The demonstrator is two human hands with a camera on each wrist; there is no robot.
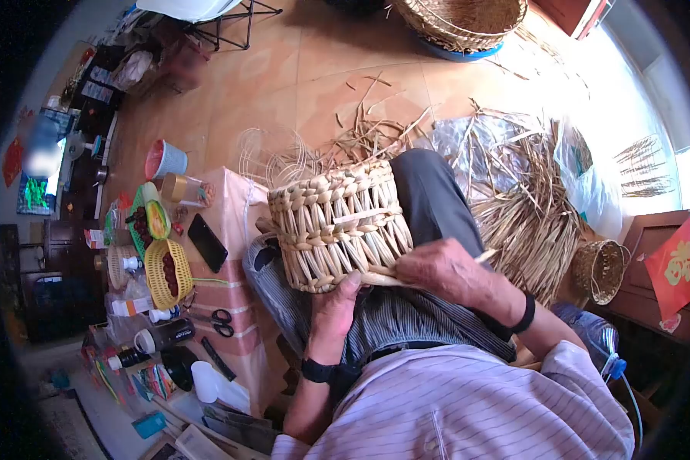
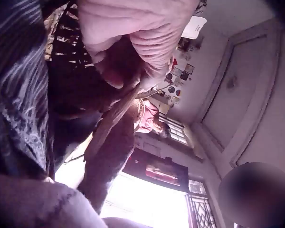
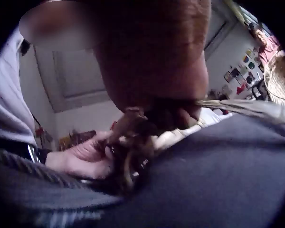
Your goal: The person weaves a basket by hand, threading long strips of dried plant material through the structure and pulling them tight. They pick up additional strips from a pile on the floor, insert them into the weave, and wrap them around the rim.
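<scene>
Left hand (image 1: 333, 310): thumb pressing the lower edge of the woven basket (image 1: 345, 222), gripping it there; most fingers hidden from my head view. Right hand (image 1: 448, 270): curled, pinching a pale strand (image 1: 382, 280) at that same edge.

Clock read from the woven basket, which I find over the person's lap, upper part leaning toward twelve:

- Pink-and-blue cup (image 1: 169, 159), ten o'clock.
- Yellow basket (image 1: 156, 285), between eight and nine, holding dark red round items.
- Phone (image 1: 207, 243), nine o'clock, on a pink cloth (image 1: 241, 218).
- Scissors (image 1: 222, 323), eight o'clock.
- Loose stalks (image 1: 376, 126), between twelve and one, on the tiled floor (image 1: 268, 92).
- Large basket (image 1: 441, 32), one o'clock, in a blue basin (image 1: 456, 55).
- Heap of dry stalks (image 1: 525, 241), three o'clock.
- Clear plastic bottle (image 1: 590, 331), four o'clock.
- Small basket (image 1: 588, 274), past three, beyond the heap.
</scene>
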